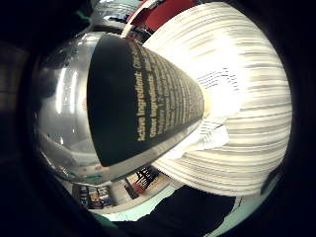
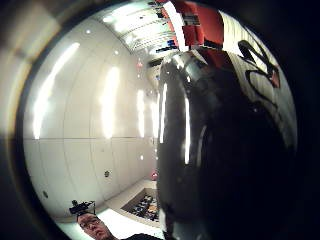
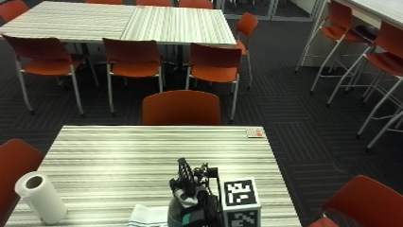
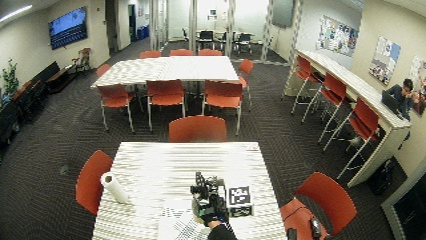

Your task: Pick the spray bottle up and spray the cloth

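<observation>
Gloved right hand [image 3: 200, 204] apparently grips the spray bottle [image 3: 179, 208] above the cloth [image 3: 148, 215], fingers hidden

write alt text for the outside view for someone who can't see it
A gloved right hand holds a spray bottle upright over the near edge of a striped table, just beside a white cloth. A paper towel roll stands at the table's left, with red chairs beyond.

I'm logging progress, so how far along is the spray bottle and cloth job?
Pickup looks done: the gloved right hand holds the spray bottle near the table's front edge. The cloth lies flat beside it. No spraying is visible; that step appears left.
</observation>
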A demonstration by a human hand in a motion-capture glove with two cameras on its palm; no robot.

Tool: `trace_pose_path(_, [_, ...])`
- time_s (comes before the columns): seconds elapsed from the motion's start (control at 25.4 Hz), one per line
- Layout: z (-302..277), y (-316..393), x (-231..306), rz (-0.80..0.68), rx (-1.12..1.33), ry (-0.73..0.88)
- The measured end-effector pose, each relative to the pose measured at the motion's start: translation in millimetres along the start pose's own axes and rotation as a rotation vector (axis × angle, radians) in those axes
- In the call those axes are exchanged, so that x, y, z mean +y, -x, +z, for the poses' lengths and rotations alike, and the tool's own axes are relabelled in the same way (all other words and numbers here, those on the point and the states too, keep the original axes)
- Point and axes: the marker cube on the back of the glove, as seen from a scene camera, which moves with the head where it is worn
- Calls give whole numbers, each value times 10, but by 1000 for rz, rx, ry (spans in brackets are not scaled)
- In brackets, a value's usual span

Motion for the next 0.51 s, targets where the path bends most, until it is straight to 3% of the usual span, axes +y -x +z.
trace_pose_path(0.24, [94,-92,-25,105,116,40])
trace_pose_path(0.51, [250,-461,-57,409,398,239])
